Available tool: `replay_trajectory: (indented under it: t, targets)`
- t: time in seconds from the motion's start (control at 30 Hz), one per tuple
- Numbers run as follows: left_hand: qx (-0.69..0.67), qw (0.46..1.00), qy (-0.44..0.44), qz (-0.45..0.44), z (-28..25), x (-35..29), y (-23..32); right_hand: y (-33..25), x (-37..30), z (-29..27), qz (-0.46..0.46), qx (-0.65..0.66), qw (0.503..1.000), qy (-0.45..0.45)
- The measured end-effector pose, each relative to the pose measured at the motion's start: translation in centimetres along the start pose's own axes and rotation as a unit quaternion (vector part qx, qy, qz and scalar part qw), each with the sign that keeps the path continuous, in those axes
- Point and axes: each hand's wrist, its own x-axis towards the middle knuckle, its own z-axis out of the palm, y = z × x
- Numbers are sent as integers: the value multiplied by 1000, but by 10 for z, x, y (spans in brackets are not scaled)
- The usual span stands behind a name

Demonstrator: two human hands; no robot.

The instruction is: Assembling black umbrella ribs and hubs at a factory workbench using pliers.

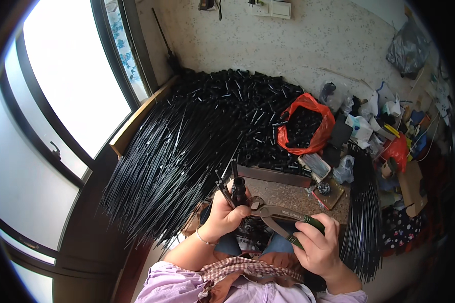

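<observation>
My left hand [221, 218], with a bracelet at the wrist, is closed round a short black tubular fitting [238, 190] with a hollow upper end. Several thin black rods [224, 189] stick up beside the fitting from the same hand. In my right hand [319, 248] is a pair of pliers [282, 212] with dark green handles, its handles spread apart. The pliers' jaws lie against the fitting, close by my left thumb; whether they grip it cannot be made out. Both hands are above my lap, at the near edge of a speckled tabletop [275, 194].
Long black rods [162, 166] fan out at the left over the table edge. Behind them short black tubes [227, 86] are heaped against the wall. A red plastic bag [330, 121] holds more. Another rod bundle [361, 212] hangs at the right, near mixed clutter [389, 131].
</observation>
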Motion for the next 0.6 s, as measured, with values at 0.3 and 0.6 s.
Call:
replay_trajectory:
  t: [0.3,0.6]
  targets:
    - [5,997,27,76,2,-7,-10,-1,-6,5,11,189,982,-24]
    - [-152,983,-59,-81,8,-3,7,16,-3,-12,-60,-157,986,15]
